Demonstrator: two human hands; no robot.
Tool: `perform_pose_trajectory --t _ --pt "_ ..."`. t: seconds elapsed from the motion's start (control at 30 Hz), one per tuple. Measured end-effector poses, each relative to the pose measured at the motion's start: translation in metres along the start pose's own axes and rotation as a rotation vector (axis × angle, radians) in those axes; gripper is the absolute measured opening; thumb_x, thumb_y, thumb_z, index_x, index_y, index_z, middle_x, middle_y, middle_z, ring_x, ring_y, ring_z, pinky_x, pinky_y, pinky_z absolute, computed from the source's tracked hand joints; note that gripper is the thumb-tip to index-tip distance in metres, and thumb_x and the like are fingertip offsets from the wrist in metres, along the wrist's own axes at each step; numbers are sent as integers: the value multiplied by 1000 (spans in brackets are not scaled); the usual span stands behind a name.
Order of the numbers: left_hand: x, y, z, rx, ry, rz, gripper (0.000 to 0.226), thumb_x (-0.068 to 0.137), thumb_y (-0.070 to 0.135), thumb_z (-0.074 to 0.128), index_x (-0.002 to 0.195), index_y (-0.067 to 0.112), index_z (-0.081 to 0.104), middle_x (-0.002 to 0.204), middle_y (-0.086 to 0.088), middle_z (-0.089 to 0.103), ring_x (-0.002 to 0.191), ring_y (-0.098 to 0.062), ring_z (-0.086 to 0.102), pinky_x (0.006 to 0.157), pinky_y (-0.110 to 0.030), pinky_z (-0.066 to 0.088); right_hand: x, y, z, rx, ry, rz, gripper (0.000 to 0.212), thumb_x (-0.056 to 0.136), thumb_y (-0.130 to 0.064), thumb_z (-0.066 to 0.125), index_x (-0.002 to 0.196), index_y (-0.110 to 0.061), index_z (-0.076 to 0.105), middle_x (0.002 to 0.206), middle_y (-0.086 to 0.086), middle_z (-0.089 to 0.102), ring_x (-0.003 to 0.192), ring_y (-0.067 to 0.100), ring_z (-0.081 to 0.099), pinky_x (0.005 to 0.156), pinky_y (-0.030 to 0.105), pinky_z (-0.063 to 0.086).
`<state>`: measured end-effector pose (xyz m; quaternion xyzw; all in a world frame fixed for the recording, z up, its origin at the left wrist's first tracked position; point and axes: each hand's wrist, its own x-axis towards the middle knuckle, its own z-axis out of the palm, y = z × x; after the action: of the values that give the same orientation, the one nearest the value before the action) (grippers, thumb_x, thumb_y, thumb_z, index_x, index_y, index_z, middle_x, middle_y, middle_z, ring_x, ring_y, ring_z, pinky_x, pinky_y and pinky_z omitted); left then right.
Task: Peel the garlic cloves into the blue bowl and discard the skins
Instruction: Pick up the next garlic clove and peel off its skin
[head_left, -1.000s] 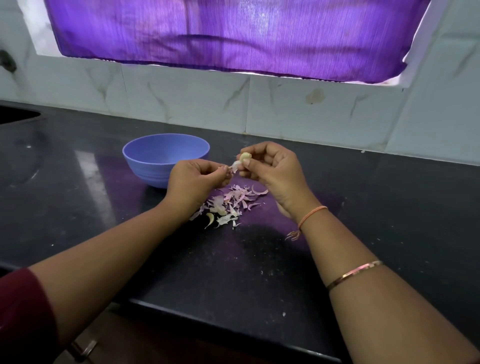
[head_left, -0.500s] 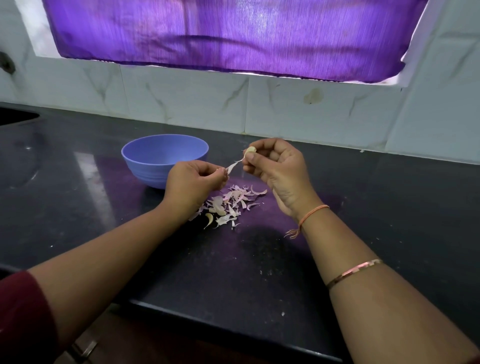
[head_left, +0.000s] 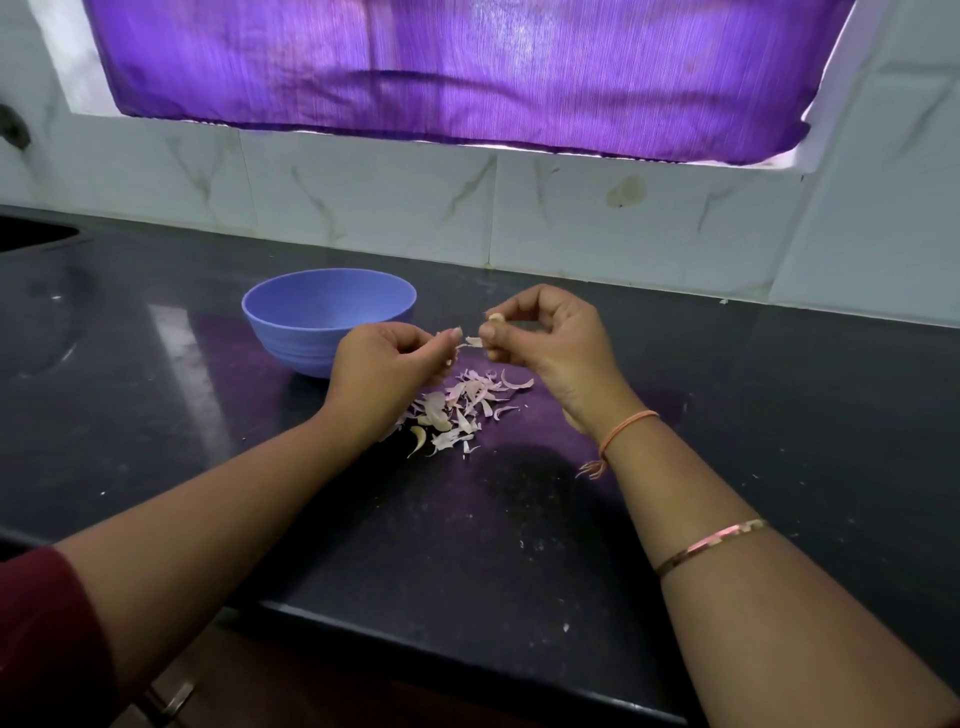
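1. The right hand (head_left: 550, 343) pinches a garlic clove (head_left: 496, 317) above the black counter (head_left: 519, 545).
2. The left hand (head_left: 387, 366) is curled with its fingertips together. I cannot tell if it grips anything, and a skin flake (head_left: 474, 341) hangs between the hands.
3. The blue bowl (head_left: 291, 338) stands just behind the left hand, and the skin pile (head_left: 457, 410) lies below.

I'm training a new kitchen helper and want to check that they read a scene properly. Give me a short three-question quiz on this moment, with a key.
1. True or false: the skin pile lies inside the blue bowl.
2. Which hand pinches the garlic clove? A) the left B) the right C) neither
3. Fill in: the skins lie on the black ____.

Key: 1 false. 2 B, the right hand. 3 countertop.
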<state>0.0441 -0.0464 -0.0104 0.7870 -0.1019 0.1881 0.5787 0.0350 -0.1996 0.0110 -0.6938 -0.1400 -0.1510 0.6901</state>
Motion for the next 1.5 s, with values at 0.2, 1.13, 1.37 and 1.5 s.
perform_pose_trajectory --t 0.2,1.13,1.37,1.5 --pt "2 -2 -3 64 -40 61 9 80 15 71 88 13 72 74 3 70 60 -2 63 58 -9 49 1 4 1 -139 -55 15 18 73 11 69 86 1 60 75 7 64 60 10 63 64 23 57" --pt "-1 6 -2 -393 -226 -193 11 86 5 59 89 1 69 88 -16 72 79 -16 70 75 -21 57 3 11 3 -474 -72 -117 11 76 2 70 87 -2 68 92 12 70 84 18 69 80 34 57" --pt "-1 6 -2 -399 -220 -193 10 85 5 61 83 2 70 81 -13 73 76 -16 70 73 -21 57 5 14 3 -486 -82 -99 11 76 1 71 85 -3 69 90 12 71 84 20 70 81 38 57" --pt "-2 6 -3 -348 -203 -168 9 83 8 63 84 2 70 82 -14 72 74 -16 69 72 -21 57 5 13 4 -489 -90 -79 10 77 1 70 87 -1 69 90 13 71 82 19 70 80 34 57"
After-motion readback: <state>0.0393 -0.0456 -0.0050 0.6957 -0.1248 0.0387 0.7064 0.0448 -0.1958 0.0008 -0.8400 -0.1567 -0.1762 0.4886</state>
